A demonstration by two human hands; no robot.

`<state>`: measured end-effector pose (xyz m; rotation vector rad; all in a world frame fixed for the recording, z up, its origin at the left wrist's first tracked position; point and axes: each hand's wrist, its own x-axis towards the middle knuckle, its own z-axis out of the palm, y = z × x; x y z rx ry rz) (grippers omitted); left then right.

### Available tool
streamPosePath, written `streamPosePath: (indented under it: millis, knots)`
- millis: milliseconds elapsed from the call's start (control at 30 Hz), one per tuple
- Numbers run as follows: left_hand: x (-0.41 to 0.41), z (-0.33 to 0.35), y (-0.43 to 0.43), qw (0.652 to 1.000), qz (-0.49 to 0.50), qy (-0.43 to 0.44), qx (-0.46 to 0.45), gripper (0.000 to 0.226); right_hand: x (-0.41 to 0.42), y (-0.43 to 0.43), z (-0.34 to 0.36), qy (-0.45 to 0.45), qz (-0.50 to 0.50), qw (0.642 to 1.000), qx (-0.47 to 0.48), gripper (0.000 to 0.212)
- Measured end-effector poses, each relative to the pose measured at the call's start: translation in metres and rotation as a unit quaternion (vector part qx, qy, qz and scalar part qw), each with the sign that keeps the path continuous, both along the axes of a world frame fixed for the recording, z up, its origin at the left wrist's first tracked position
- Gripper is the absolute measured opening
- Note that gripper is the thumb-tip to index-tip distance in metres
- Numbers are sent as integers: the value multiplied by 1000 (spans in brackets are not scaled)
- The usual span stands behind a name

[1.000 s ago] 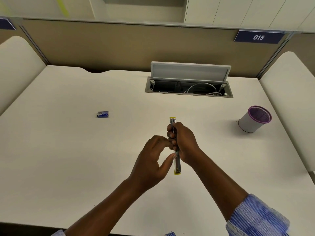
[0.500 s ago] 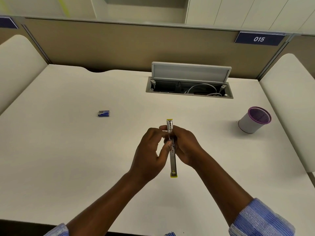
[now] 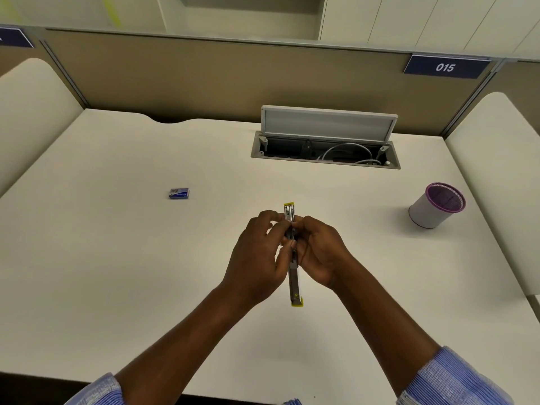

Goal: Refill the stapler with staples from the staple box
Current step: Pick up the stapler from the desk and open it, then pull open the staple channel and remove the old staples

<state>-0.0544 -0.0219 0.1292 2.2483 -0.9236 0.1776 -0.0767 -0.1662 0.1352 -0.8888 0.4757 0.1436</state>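
Note:
A slim metal stapler (image 3: 293,283) with yellow ends is unfolded into a long strip, held above the middle of the white desk (image 3: 146,273). My right hand (image 3: 320,249) grips its middle from the right. My left hand (image 3: 257,255) pinches the same middle part from the left, fingertips on the metal channel. Whether staples lie in the channel is hidden by my fingers. The small blue staple box (image 3: 179,193) lies shut on the desk, far to the left of both hands.
A white pen cup with a purple mesh rim (image 3: 436,205) stands at the right. An open cable hatch (image 3: 325,141) with its lid up sits at the back centre. Padded dividers (image 3: 496,171) flank the desk.
My left hand has moved up from beside the stapler's lower half and closed its fingers on the middle. The stapler has straightened and shifted slightly left.

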Motion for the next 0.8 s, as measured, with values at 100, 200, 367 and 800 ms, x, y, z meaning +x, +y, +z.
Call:
streamPosePath:
  millis: [100, 200, 367, 800]
  knots:
    - [0, -1, 0, 1000, 3, 2, 3, 38, 0, 1, 2, 0, -1, 1000, 3, 40]
    - [0, 0, -1, 1000, 7, -5, 9, 41, 0, 2, 6, 0, 4, 1000, -5, 36]
    - [0, 2, -3, 1000, 9, 11, -24, 44, -1, 4, 9, -2, 8, 1000, 5, 29]
    - [4, 9, -1, 999, 8, 19, -28, 41, -4, 3, 5, -12, 22, 1000, 18, 38]
